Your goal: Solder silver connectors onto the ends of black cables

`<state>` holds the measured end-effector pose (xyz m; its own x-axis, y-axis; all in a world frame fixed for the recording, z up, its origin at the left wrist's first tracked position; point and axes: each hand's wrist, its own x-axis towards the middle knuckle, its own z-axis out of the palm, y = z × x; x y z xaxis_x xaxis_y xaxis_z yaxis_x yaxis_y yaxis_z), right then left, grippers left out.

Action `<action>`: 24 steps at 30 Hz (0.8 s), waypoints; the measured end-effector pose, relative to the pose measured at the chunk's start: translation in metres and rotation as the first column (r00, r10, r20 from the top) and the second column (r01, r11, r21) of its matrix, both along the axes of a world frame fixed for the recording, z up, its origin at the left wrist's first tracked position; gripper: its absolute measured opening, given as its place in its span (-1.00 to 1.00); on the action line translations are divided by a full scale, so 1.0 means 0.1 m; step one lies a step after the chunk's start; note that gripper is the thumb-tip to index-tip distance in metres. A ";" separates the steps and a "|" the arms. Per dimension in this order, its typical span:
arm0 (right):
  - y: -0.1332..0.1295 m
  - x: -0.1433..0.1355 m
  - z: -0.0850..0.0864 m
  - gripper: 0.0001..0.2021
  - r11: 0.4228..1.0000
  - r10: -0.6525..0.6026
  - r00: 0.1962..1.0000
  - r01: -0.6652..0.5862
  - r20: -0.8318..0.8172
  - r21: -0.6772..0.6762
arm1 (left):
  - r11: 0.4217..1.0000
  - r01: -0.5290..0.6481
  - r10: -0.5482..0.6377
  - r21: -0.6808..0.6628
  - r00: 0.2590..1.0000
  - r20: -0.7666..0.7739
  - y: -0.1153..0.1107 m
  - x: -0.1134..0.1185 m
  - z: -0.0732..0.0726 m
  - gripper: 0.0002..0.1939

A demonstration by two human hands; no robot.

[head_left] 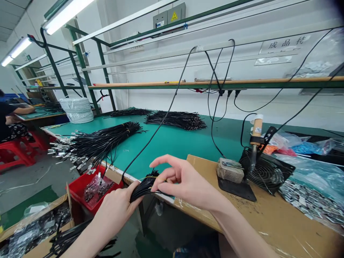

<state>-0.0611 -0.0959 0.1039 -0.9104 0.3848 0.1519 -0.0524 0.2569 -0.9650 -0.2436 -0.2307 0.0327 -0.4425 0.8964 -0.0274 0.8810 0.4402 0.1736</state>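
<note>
My left hand [122, 202] is wrapped round a bundle of black cables [143, 188] at the near edge of the green table. My right hand [176, 179] is at the bundle's far end, thumb and fingers bent close together. A thin yellow tie [148, 177] lies across the bundle near those fingertips. Whether the right fingers pinch the tie or a cable is too small to tell. Left of my hands lies a larger bundle of black cables [107, 139] with silvery connectors at its near end.
Two more cable bundles [176, 120] lie at the back of the green table [215, 138]. A soldering iron [255, 139] stands over a round fan [266, 172], right. A red bin [76, 191] sits below left. A black cord [166, 116] hangs down beyond my hands. A person [9, 114] sits far left.
</note>
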 end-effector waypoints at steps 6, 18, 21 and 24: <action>-0.18 0.14 -0.11 -0.56 0.935 -0.012 0.994 -0.026 0.106 0.352 | 0.998 -0.009 0.003 0.061 0.996 0.093 0.02 -0.02 0.11 -0.66; -0.39 0.19 -0.65 -0.73 0.813 -0.178 0.974 0.226 -0.140 0.537 | 0.981 -0.111 0.077 0.162 0.977 0.200 0.13 -0.08 0.02 -0.70; -0.70 -0.06 -0.95 -0.58 0.658 -0.259 0.926 0.378 -0.275 0.651 | 0.973 -0.163 0.131 0.164 0.972 0.194 0.23 -0.04 -0.06 -0.63; -1.10 -0.41 -1.40 -0.33 0.418 -0.550 0.696 0.708 -0.462 0.569 | 0.970 -0.170 0.128 0.174 0.965 0.228 0.32 -0.02 -0.11 -0.59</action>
<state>-0.1022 -0.2059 -0.0364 -0.3788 0.5514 0.7432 0.2606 0.8342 -0.4861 -0.2454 -0.1992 0.0218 -0.5741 0.8183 0.0289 0.7411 0.5043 0.4433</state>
